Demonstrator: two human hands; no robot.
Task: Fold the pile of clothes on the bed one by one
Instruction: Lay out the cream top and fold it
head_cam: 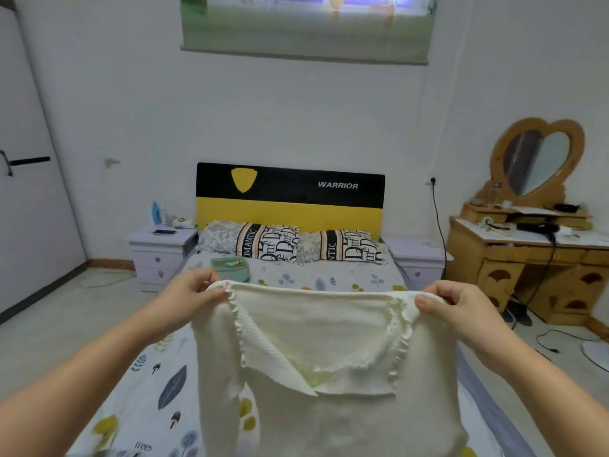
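Your left hand (194,291) pinches the top-left corner of the cream knit top (329,374), fingers curled over the edge, thumb on the near side. Your right hand (461,308) does the same on the top-right corner, thumb pressed flat on the fabric, other fingers curled behind. Both pinching, not spread.

Top is held up in the air btwn both hands, above the bed (148,390), top edge stretched roughly level. Ruffled trim runs down both sides of the neckline; one ribbed flap hangs diagonally across the front. Lower part drops out of view at the bottom edge, so can't tell if it touches the sheet.

Bed has a leaf-print sheet, two patterned pillows (290,242) against the black/yellow headboard (290,199) w/ "WARRIOR" lettering. Small green box (232,268) sits on the sheet just beyond your left hand, near the pillows.

Either side of the bed: white nightstand (161,255) on the left w/ a phone (164,232) on top, another nightstand (418,258) on the right. Wooden dresser (527,258) w/ heart-shaped mirror (537,159) far right, cluttered top, a cable hanging down its front. Door (29,192) at left.
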